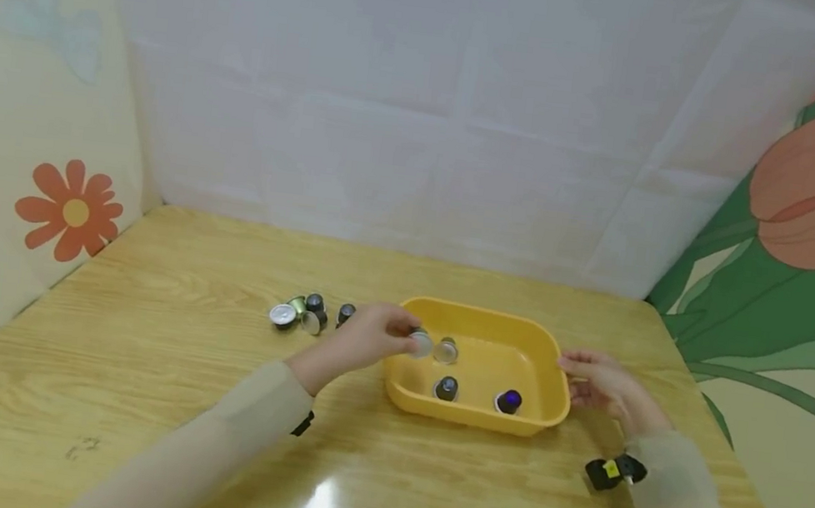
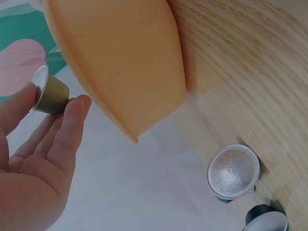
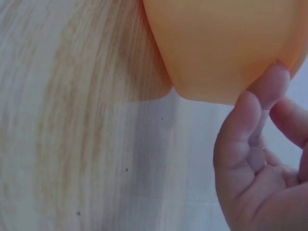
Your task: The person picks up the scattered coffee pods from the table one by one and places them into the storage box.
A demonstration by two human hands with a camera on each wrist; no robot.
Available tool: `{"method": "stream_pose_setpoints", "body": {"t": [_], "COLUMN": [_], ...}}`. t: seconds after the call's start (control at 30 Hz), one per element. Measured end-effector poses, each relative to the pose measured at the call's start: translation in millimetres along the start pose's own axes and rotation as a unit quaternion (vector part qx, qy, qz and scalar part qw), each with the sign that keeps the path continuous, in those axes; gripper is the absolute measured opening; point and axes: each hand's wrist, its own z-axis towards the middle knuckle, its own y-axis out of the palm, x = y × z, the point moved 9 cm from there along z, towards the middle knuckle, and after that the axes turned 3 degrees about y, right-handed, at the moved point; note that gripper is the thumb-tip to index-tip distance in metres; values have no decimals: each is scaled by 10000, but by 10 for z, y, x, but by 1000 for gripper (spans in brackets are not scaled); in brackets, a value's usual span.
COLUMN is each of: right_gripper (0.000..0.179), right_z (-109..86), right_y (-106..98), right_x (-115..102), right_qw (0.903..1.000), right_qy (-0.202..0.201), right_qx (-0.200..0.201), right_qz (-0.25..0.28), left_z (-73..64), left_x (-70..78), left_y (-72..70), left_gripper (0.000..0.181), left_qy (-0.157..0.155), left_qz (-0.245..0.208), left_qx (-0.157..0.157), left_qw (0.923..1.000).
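While the left hand (image 1: 362, 338) pinches a green foil-lidded capsule (image 2: 54, 97), the right hand (image 1: 604, 383) holds a partly hidden yellow plastic tray (image 1: 468, 414).

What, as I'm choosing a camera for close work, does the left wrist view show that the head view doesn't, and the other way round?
Only the left wrist view shows the palm side of the left hand and, clearly, the olive side of the held capsule.

Only the head view shows the right hand at the right end of the yellow tray, three capsules inside the tray, and the red flower.

Both show the left hand pinching a capsule, the tray, the wooden table and loose capsules on it.
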Motion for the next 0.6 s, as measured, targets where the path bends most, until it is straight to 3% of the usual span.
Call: {"method": "stream_pose_setpoints", "body": {"t": [0.23, 0.6], "right_gripper": [20, 16], "right_z": [-4, 2], "right_y": [12, -7], "right_x": [-14, 13], "right_qw": [10000, 9999], "right_qy": [26, -71], "right_qx": [-22, -71], "right_qz": [-18, 3], "left_z": [89, 180], "left_x": [-14, 49], "left_y": [74, 189], "left_gripper": [39, 37], "left_qy": [-20, 150], "left_qz": [164, 983], "left_qx": [-104, -307], "left_qw": [9998, 9946]}}
